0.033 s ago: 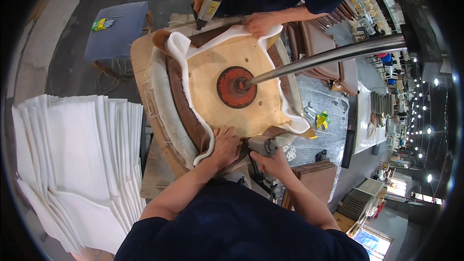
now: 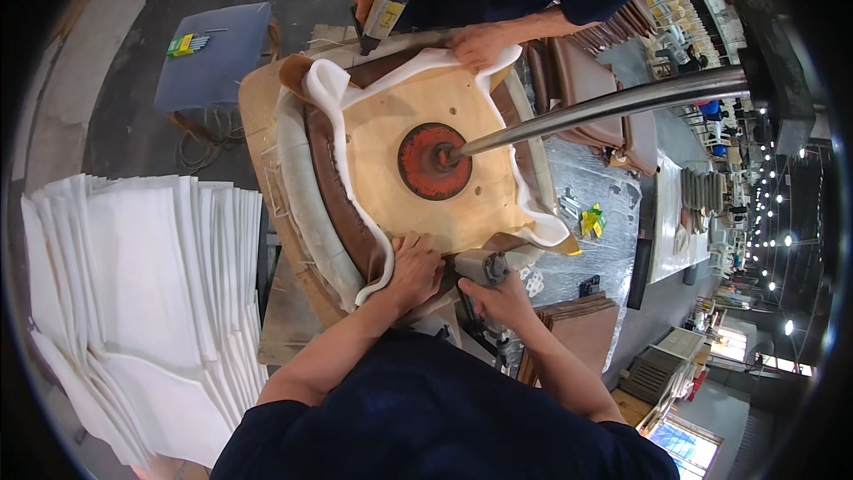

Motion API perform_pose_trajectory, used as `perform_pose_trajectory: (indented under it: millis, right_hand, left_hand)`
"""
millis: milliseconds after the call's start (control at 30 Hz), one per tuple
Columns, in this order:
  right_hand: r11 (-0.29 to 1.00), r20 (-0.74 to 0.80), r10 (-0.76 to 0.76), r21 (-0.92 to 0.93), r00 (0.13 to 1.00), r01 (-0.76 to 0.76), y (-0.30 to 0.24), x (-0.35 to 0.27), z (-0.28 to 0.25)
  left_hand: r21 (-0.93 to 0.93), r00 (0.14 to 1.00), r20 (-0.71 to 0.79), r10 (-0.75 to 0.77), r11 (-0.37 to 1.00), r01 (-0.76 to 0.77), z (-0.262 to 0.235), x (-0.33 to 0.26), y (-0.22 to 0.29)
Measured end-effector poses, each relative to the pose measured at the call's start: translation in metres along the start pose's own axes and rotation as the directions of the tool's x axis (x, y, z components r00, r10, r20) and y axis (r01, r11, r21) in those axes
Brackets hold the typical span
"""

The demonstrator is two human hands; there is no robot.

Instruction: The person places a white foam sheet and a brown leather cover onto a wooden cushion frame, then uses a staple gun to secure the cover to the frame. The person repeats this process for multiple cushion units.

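Observation:
A plywood seat panel [image 2: 391,204] lies face up, ringed by white padding [image 2: 325,87] and a brown cover [image 2: 324,160]. A red round plate [image 2: 418,173] on a metal rod [image 2: 604,108] presses against its middle. My left hand [image 2: 416,268] is closed over the near edge, its fingers bent onto the cover and the wood; part of the grip is hidden. Just right of it, my right hand [image 2: 498,300] grips a grey staple gun [image 2: 480,266], its nose at the panel's near edge. Opposite me, a co-worker's hand [image 2: 484,44] presses the far edge.
The co-worker's other hand holds a yellow-and-black staple gun [image 2: 384,13]. White padding sheets [image 2: 133,284] are stacked at left, beyond them a blue seat [image 2: 213,53]. At right, a plastic-covered table [image 2: 613,204] carries a yellow-green packet [image 2: 593,220] and brown panels [image 2: 582,329].

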State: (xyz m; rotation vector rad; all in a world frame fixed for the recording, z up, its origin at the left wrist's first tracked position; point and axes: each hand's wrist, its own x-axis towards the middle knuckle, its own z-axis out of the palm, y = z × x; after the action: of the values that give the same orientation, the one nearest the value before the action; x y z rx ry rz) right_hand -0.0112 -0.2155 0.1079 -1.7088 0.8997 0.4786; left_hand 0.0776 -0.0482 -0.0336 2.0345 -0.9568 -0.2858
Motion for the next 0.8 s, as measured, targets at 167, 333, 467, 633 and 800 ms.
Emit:
perform_pose_trajectory:
  millis: [167, 333, 467, 633, 800]
  right_hand:
    - [0.995, 0.011, 0.036, -0.091, 0.999, -0.035, -0.014, 0.006, 0.001]
    - [0.987, -0.043, 0.085, -0.135, 0.995, -0.09, -0.029, 0.012, 0.01]
    - [0.97, -0.059, 0.118, -0.209, 0.991, -0.127, -0.037, 0.012, 0.01]
    - [0.981, -0.117, -0.051, -0.192, 0.992, 0.027, -0.004, 0.019, 0.011]
    - [0.967, -0.163, -0.132, 0.196, 0.978, 0.163, 0.027, -0.01, -0.003]
  left_hand:
    - [-0.012, 1.0, -0.001, -0.011, 1.0, 0.011, -0.003, 0.0, 0.001]
    - [0.011, 0.999, -0.027, -0.017, 1.0, 0.018, 0.003, 0.003, -0.002]
    - [-0.012, 0.999, -0.045, 0.001, 1.0, -0.002, 0.002, 0.007, -0.002]
    - [0.074, 1.0, -0.001, -0.016, 0.997, 0.016, 0.001, 0.01, 0.006]
    - [0.076, 0.988, 0.09, -0.126, 0.99, 0.119, -0.006, 0.021, 0.025]
